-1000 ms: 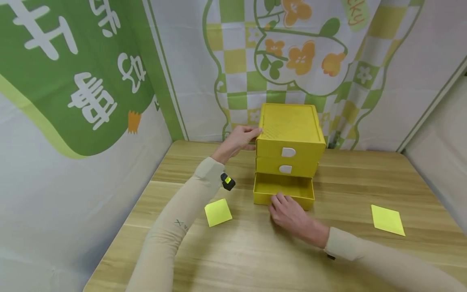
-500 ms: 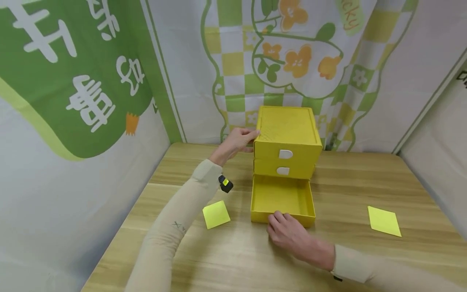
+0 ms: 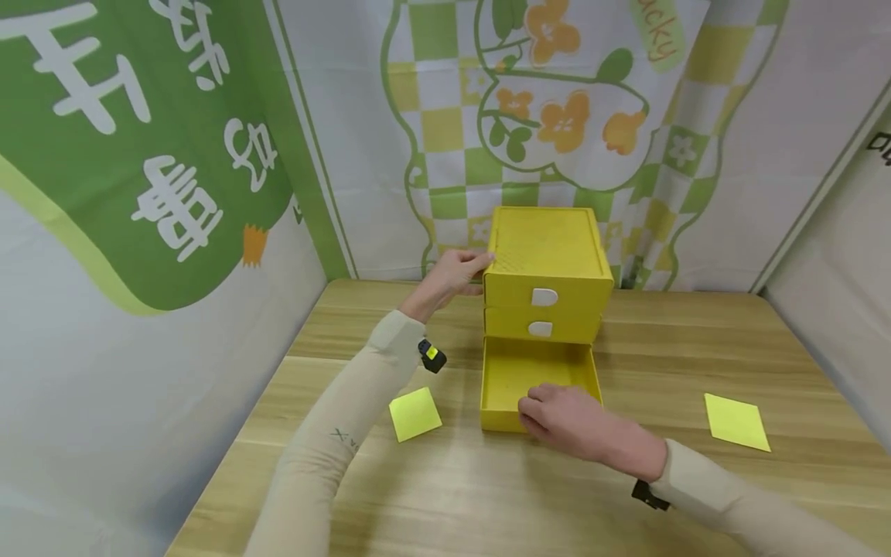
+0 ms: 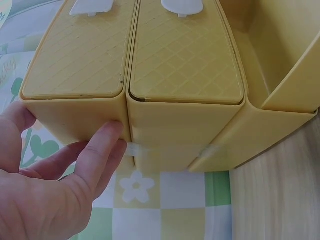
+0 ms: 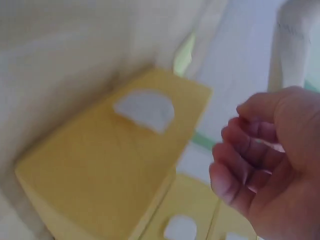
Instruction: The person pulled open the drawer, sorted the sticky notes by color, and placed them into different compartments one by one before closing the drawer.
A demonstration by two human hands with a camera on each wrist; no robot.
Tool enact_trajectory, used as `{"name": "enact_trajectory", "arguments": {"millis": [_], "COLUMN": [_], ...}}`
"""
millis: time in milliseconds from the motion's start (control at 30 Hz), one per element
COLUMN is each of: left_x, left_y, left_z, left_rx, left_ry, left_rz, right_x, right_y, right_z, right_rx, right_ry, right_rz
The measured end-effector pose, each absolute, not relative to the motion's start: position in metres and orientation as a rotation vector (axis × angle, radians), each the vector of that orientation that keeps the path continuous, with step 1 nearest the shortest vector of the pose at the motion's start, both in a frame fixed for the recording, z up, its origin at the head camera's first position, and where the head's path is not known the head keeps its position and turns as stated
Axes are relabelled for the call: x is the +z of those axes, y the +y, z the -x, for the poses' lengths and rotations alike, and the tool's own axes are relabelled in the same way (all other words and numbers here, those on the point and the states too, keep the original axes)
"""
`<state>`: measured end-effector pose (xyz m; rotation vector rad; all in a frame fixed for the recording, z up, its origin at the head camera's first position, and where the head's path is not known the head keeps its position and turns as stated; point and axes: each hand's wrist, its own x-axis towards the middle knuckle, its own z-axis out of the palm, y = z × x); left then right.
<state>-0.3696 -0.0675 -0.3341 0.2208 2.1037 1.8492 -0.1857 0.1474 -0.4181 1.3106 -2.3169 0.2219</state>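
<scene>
A yellow drawer unit (image 3: 546, 244) stands at the back of the table, its bottom drawer (image 3: 511, 422) pulled out and the two upper drawers closed. My left hand (image 3: 452, 278) rests at the unit's upper left edge, thumb at the top edge. In the left wrist view the fingers (image 4: 107, 142) touch its side, nearly straight. My right hand (image 3: 567, 418) is over the front right part of the bottom drawer, hiding some of it. Its fingers (image 5: 235, 167) are loosely curled with nothing between them, apart from the drawer's white handle (image 5: 145, 109) in the right wrist view.
A yellow-green sticky note (image 3: 415, 414) lies on the wooden table (image 3: 459, 495) left of the drawer, another sticky note (image 3: 736, 422) to the right. Printed curtains (image 3: 445, 139) hang close behind the unit and at both sides.
The bottom drawer has slid out toward me, mostly in the first half second. My right hand has since come off its front, rising slightly to the right. My left hand stays at the unit.
</scene>
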Motion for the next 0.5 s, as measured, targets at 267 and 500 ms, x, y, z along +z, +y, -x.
{"name": "enact_trajectory", "arguments": {"millis": [267,500], "left_x": [-0.334,-0.332], "left_y": [-0.067,-0.069], "left_z": [0.369,0.370], "left_rx": [1.854,1.840], "left_ry": [2.088,2.106], "left_rz": [-0.214,-0.227], "right_x": [-0.384,-0.359], "right_y": [0.185,0.229], "right_z": [0.212,0.230], "right_rx": [0.510,0.537], "right_ry": [-2.477,-2.687], "right_rz": [-1.432,-1.319]}}
